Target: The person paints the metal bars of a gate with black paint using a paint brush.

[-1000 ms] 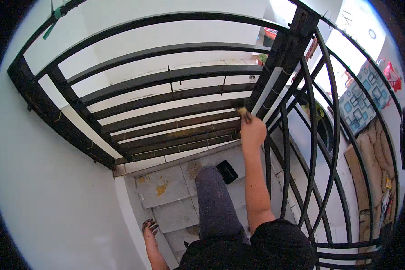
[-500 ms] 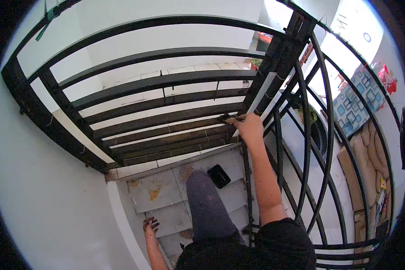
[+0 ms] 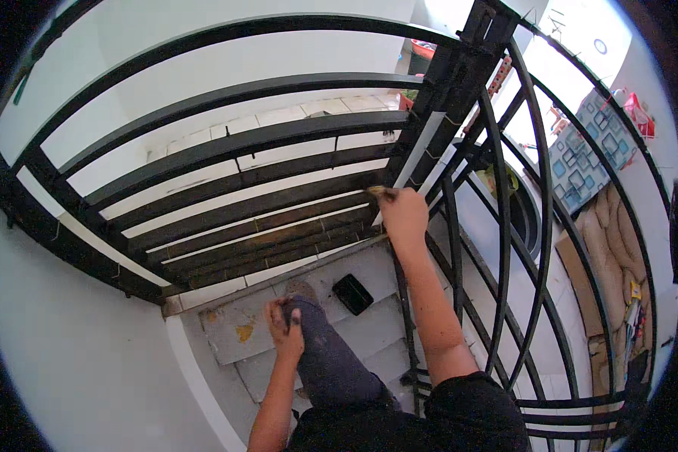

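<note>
Black railing (image 3: 324, 127): horizontal metal bars meeting a post (image 3: 459, 64); stiff-looking.
Trousered leg (image 3: 328, 350): bent, knee below the bars.
Left hand (image 3: 286, 335): part-open, fingers loosely curved at the knee, apparently touching it; dark smears; nothing visibly held.
Right hand (image 3: 404, 218): closed, fingers pinching the brush.
Black tray (image 3: 352, 294): shallow, on the grey step (image 3: 377, 271), beside the knee.
Small brush (image 3: 377, 192): at the bars' right end, near the post; contact cannot be told. Probably light, stiff in the handle, soft in the bristles, perhaps slick if wet; best gripped by the handle.
Change: left hand, earlier lower and apart from the leg, now at the knee.
</note>
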A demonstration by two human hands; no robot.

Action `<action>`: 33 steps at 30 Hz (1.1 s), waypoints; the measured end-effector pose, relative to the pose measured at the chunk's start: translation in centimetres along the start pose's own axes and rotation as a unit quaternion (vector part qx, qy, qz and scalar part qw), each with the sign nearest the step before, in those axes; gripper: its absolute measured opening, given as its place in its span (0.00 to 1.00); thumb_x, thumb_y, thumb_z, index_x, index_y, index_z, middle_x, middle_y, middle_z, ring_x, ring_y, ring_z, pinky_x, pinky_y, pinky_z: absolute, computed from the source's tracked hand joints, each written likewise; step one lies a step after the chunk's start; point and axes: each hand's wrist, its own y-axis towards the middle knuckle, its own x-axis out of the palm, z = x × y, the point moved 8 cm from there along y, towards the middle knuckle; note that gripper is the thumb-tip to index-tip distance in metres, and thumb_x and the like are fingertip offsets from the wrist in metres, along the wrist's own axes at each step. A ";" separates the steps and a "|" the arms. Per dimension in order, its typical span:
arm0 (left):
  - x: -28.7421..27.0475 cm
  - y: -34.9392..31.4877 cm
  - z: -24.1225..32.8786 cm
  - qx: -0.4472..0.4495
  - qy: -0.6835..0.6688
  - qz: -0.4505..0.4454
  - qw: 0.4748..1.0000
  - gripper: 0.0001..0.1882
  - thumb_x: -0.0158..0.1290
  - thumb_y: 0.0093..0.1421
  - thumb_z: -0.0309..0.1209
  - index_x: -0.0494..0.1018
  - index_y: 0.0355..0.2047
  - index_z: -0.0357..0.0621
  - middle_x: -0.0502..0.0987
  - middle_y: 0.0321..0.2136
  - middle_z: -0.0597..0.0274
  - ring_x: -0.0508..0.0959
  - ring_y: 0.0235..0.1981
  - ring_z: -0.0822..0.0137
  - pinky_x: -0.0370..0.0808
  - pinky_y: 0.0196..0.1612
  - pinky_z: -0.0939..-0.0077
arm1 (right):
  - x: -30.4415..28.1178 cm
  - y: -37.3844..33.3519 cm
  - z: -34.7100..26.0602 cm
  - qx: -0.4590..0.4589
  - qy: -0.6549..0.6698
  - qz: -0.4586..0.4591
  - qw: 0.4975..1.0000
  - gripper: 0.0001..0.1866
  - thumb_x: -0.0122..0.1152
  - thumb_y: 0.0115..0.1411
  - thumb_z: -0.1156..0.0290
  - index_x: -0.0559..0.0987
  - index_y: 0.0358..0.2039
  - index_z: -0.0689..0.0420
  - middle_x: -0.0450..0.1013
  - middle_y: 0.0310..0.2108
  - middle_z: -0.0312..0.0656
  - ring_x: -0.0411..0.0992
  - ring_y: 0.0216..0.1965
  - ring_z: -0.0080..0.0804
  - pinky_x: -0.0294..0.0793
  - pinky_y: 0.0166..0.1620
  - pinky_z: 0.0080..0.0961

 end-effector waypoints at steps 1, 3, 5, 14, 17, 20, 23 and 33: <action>1.5 1.0 0.8 0.000 -0.003 -0.006 1.000 0.21 0.55 0.60 0.36 0.65 0.50 0.41 0.69 0.46 0.56 0.70 0.49 0.58 0.64 0.55 0.65 | -0.5 0.5 1.1 0.043 0.005 0.031 0.999 0.10 0.63 0.52 0.63 0.86 0.35 0.48 0.77 0.26 0.51 0.77 0.31 0.50 0.78 0.37 0.39; 4.6 1.7 5.0 0.200 0.244 -0.030 0.948 0.25 0.57 0.54 0.35 0.64 0.49 0.38 0.67 0.46 0.51 0.67 0.50 0.50 0.64 0.54 0.57 | 0.0 0.7 0.4 -0.012 0.036 0.007 0.999 0.10 0.63 0.52 0.63 0.86 0.34 0.49 0.77 0.26 0.51 0.77 0.31 0.50 0.78 0.37 0.40; 5.7 2.5 5.0 0.205 0.289 -0.035 0.934 0.26 0.58 0.52 0.35 0.64 0.49 0.38 0.66 0.46 0.50 0.65 0.51 0.48 0.64 0.53 0.54 | 2.4 0.4 -1.1 -0.068 0.094 -0.090 0.989 0.09 0.62 0.51 0.65 0.86 0.33 0.48 0.76 0.25 0.52 0.77 0.31 0.51 0.77 0.38 0.40; 6.4 3.8 4.4 0.165 0.283 -0.076 0.942 0.21 0.58 0.53 0.34 0.68 0.45 0.38 0.64 0.45 0.49 0.64 0.50 0.47 0.63 0.52 0.50 | 0.5 2.9 1.0 -0.018 0.006 -0.084 0.996 0.09 0.64 0.51 0.63 0.86 0.32 0.51 0.76 0.25 0.53 0.77 0.30 0.51 0.76 0.37 0.41; 5.6 3.7 3.3 0.168 0.290 -0.069 0.940 0.23 0.58 0.52 0.29 0.66 0.49 0.40 0.66 0.47 0.50 0.66 0.51 0.47 0.63 0.56 0.53 | -1.6 3.5 -0.1 0.026 0.005 -0.082 0.996 0.13 0.67 0.50 0.60 0.85 0.30 0.56 0.76 0.25 0.54 0.76 0.29 0.52 0.76 0.38 0.40; 5.3 3.8 0.5 0.134 0.199 -0.050 0.969 0.29 0.57 0.51 0.23 0.64 0.54 0.41 0.68 0.49 0.52 0.68 0.54 0.49 0.63 0.59 0.59 | -1.5 4.2 -1.3 -0.022 0.035 -0.082 0.996 0.14 0.67 0.50 0.58 0.85 0.30 0.56 0.76 0.24 0.54 0.76 0.29 0.51 0.76 0.38 0.40; 4.6 4.2 0.2 0.113 0.123 -0.021 0.986 0.21 0.56 0.53 0.24 0.67 0.47 0.39 0.66 0.46 0.53 0.68 0.51 0.51 0.64 0.56 0.61 | -1.2 4.3 -2.2 -0.010 0.018 -0.107 0.994 0.12 0.65 0.51 0.62 0.85 0.31 0.56 0.76 0.24 0.54 0.77 0.29 0.50 0.76 0.38 0.39; 3.9 5.5 2.3 0.124 0.066 -0.027 0.990 0.25 0.54 0.52 0.16 0.62 0.50 0.39 0.65 0.45 0.55 0.70 0.47 0.58 0.66 0.53 0.68 | -0.6 5.5 -2.4 -0.016 -0.029 -0.069 0.997 0.15 0.68 0.50 0.59 0.85 0.30 0.58 0.76 0.22 0.52 0.76 0.27 0.51 0.75 0.36 0.39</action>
